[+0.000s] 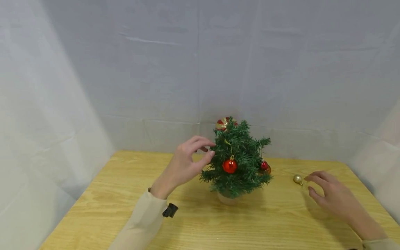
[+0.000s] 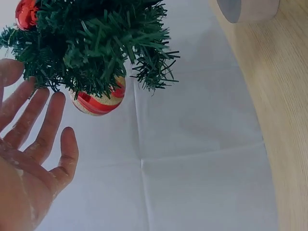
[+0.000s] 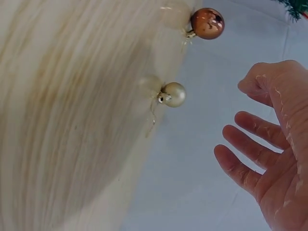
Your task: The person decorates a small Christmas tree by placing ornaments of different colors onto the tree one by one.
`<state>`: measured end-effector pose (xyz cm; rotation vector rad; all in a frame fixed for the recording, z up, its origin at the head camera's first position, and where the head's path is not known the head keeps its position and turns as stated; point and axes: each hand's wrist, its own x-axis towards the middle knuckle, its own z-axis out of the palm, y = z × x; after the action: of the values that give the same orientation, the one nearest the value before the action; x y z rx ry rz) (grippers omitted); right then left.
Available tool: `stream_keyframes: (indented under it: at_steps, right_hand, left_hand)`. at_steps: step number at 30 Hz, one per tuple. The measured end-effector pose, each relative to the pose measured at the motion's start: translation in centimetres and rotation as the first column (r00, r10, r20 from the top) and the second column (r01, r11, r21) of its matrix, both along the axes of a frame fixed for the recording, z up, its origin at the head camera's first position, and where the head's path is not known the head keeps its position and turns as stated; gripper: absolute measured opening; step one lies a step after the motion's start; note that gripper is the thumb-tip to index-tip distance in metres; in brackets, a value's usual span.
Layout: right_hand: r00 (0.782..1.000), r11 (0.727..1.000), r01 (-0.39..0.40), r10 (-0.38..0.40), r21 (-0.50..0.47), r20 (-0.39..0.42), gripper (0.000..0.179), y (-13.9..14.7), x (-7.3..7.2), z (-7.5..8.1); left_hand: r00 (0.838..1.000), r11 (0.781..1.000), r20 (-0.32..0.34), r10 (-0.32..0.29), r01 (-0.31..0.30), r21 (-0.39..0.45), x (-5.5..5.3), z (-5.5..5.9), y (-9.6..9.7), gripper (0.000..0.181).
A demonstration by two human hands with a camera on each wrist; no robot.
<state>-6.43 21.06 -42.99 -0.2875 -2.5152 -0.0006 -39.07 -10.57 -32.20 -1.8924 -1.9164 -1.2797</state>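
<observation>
A small green artificial Christmas tree (image 1: 240, 152) stands on the table in a pale pot (image 1: 227, 199). My left hand (image 1: 187, 161) is at its left side, fingertips right at the branches, fingers loosely extended in the left wrist view. A shiny red bauble (image 1: 229, 166) hangs at the front by a gold loop; a striped red-and-gold bauble (image 2: 98, 102) hangs near the top. On the right side hangs a smaller dark red bauble (image 1: 264, 165). Beside a small gold bauble (image 3: 174, 94) lying on the table, my right hand (image 1: 334, 196) hovers with parted, relaxed fingers, holding nothing.
A copper bauble (image 3: 208, 23) lies on the table behind the tree's right side, partly hidden in the head view. The wooden table (image 1: 131, 194) ends at a white cloth backdrop (image 1: 156, 86), with cloth on both sides.
</observation>
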Motion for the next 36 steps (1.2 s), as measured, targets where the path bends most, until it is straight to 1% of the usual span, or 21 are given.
stream_keyframes:
  at_steps: [7,10,12,16,19,22,26,31,36]
  right_hand:
    - [0.998,1.0,0.006,-0.005,-0.01,0.056,0.04,0.1,-0.5,-0.3]
    - [0.996,1.0,0.018,-0.016,-0.024,0.089,0.039,0.2,-0.9,-0.3]
    - [0.991,0.998,0.03,-0.023,-0.053,0.13,0.037,0.3,-1.1,-0.3]
    - [0.975,0.989,0.057,-0.025,-0.135,0.222,0.034,0.3,-1.3,-0.4]
    - [0.965,0.983,0.06,-0.013,-0.171,0.263,0.034,0.5,-1.5,-0.4]
    - [0.959,0.981,0.059,-0.005,-0.184,0.282,0.033,0.8,-1.8,-0.4]
    - [0.959,0.983,0.049,0.003,-0.177,0.284,0.032,1.1,-2.1,-0.4]
    - [0.954,0.985,0.029,0.023,-0.169,0.297,0.031,1.6,-2.2,-0.7]
    - [0.945,0.979,0.03,0.038,-0.201,0.326,0.029,1.8,-2.3,-1.0]
  left_hand:
    - [0.998,0.997,-0.055,-0.032,0.035,0.062,0.3,-0.2,-0.3,0.024]
    - [0.997,0.996,-0.074,-0.032,0.038,0.078,0.4,-0.3,-0.4,0.022]
    - [0.996,0.994,-0.086,-0.036,0.045,0.095,0.5,-0.3,-0.5,0.021]
    - [0.992,0.988,-0.111,-0.053,0.069,0.138,0.9,-0.5,-0.6,0.018]
    - [0.99,0.982,-0.13,-0.062,0.084,0.167,1.0,-0.6,-0.6,0.018]
    - [0.988,0.979,-0.145,-0.059,0.085,0.185,1.1,-0.6,-0.5,0.018]
    - [0.983,0.975,-0.174,-0.055,0.09,0.202,1.2,-0.5,-0.5,0.017]
    - [0.969,0.969,-0.246,-0.039,0.097,0.227,1.6,-0.5,-0.6,0.017]
    - [0.942,0.961,-0.336,0.013,0.081,0.265,2.0,-0.5,-0.5,0.017]
